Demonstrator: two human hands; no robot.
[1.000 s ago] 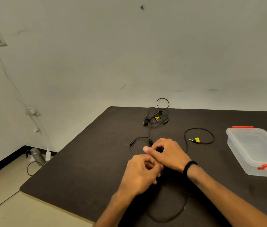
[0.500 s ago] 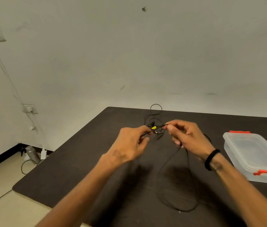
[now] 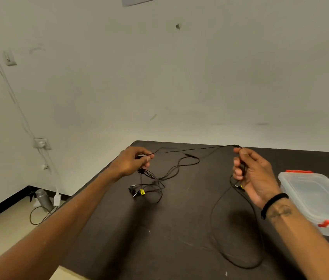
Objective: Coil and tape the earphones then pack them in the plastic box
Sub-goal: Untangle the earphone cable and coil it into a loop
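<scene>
A black earphone cable [image 3: 191, 149] is stretched taut in the air between my two hands above the dark table [image 3: 179, 229]. My left hand [image 3: 133, 161] pinches one end, and a tangle of black wire with a yellow tag [image 3: 142, 191] hangs below it. My right hand [image 3: 250, 172] pinches the cable near a small black junction; the rest runs down through its palm and loops on the table [image 3: 238, 259]. The clear plastic box [image 3: 317, 201] with red latches stands lidded at the right.
The table's left edge drops to a floor with a grey bottle [image 3: 43, 200] and a cable. A white wall with sockets [image 3: 41, 143] rises right behind the table.
My hands have spread far apart, drawing the cable straight between them. The tangle that lay at the back now hangs under my left hand.
</scene>
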